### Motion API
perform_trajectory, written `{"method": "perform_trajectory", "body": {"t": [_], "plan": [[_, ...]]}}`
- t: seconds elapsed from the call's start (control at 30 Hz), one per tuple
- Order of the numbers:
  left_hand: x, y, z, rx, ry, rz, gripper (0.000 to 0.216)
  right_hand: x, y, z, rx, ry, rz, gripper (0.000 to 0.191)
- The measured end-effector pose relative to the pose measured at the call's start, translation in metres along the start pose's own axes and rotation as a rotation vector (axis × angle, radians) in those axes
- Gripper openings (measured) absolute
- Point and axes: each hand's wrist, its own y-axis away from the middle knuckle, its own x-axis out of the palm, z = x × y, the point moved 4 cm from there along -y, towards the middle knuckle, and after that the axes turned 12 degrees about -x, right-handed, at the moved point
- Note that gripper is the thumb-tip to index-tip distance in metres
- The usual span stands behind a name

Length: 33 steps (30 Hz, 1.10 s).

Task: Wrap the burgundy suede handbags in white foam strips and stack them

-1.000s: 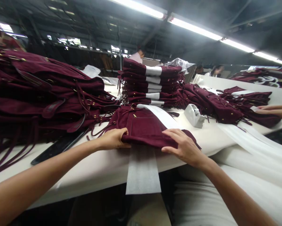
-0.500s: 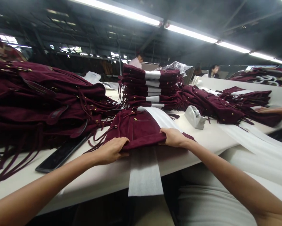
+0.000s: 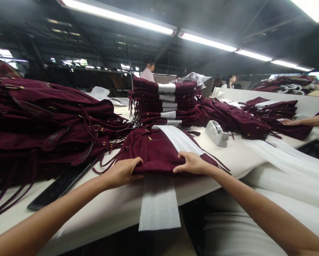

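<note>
A maroon bag (image 3: 159, 154) with a small zip and thin cords lies folded at the table's front edge. My left hand (image 3: 127, 172) is closed on its near left edge, thumb above and fingers partly hidden beneath. Around the near right edge is my right hand (image 3: 190, 163), its thumb and forefinger spaced with bag fabric between them. A white paper strip (image 3: 177, 138) runs across the bag's top, and its lower end (image 3: 159, 209) hangs over the table edge.
Behind the bag stands a stack of banded maroon bags (image 3: 166, 101). A grey tape dispenser (image 3: 217, 134) is to the right. More bags (image 3: 55, 124) and a black flat object (image 3: 60, 185) lie left. At far right, another person's hand (image 3: 292, 121) touches a bag.
The bag's near edge has come down flatter, and my right hand has shifted slightly left along it with thumb and forefinger wider apart. My left hand keeps its grip. The view has shifted slightly.
</note>
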Motion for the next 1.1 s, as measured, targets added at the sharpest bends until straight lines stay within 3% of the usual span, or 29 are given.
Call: {"method": "perform_trajectory", "body": {"t": [0.07,0.17,0.3,0.4,0.5,0.63,0.73,0.87,1.1], "plan": [[0.001,0.011,-0.003,0.044,-0.075,-0.006,0.044,0.004,-0.005,-0.001,-0.019,0.02,0.013,0.055],[-0.004,0.021,-0.005,0.02,-0.029,0.094,0.063,0.004,-0.013,-0.002,-0.055,-0.008,0.029,0.049],[-0.015,0.015,-0.01,-0.12,0.202,0.247,0.058,-0.003,-0.02,-0.004,-0.107,-0.088,0.007,0.052],[-0.009,0.005,-0.016,-0.223,0.272,0.307,0.064,-0.006,-0.021,-0.006,-0.135,-0.146,0.021,0.052],[0.002,0.001,-0.021,-0.259,0.218,0.221,0.057,-0.006,-0.017,-0.008,-0.158,-0.172,0.038,0.052],[0.012,0.009,-0.026,-0.179,0.055,0.062,0.036,-0.005,-0.014,-0.011,-0.153,-0.15,0.046,0.052],[0.012,0.018,-0.027,-0.135,0.101,0.048,0.042,-0.005,-0.016,-0.014,-0.14,-0.198,0.054,0.051],[0.012,0.022,-0.029,-0.186,0.111,0.068,0.052,-0.002,-0.019,-0.015,-0.145,-0.288,0.123,0.048],[0.027,0.029,-0.042,-0.185,0.074,0.075,0.032,0.0,-0.004,-0.011,-0.102,-0.362,0.102,0.047]]}}
